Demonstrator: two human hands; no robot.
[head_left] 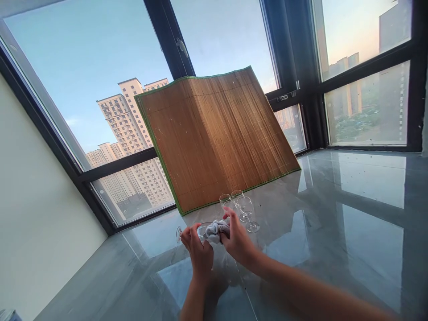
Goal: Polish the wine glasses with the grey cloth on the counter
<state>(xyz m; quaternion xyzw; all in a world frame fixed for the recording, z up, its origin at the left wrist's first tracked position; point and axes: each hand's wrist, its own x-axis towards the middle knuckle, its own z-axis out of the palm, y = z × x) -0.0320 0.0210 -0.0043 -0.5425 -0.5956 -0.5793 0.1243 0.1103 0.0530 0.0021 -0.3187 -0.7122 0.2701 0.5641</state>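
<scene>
My left hand is closed around a wine glass lying on its side in the air, its round foot pointing left. My right hand grips a crumpled pale grey cloth at the glass's bowl end. The cloth covers part of the bowl, so I cannot tell how far it reaches inside. Just beyond my right hand, several clear stemmed glasses stand upright, close together, on the glossy grey surface. My fingers partly hide one of them.
A brown bamboo mat with green edging leans, folded, against the dark window frame behind the glasses. The shiny grey tiled surface reflects the windows. A white wall rises at left. Tall buildings show outside.
</scene>
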